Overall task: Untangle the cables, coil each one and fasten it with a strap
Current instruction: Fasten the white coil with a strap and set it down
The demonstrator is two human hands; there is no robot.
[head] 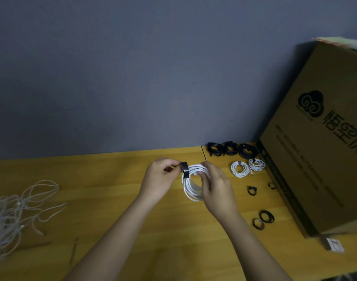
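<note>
right hand (216, 185) grips white coil (190, 187) — partly hiding it | left hand (160, 177) pinches black strap (185, 169) | tangle (13, 216) cut off

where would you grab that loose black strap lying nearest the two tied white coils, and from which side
Take the loose black strap by its curled band, coming from above. It lies on the table as an open ring, apart from the white coils, so two fingers could probably pinch one wall of it, one inside and one outside.

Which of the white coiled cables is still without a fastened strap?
The white coil held in both hands: its black strap is only half wrapped. The two small white coils by the cardboard box are already strapped.
</note>
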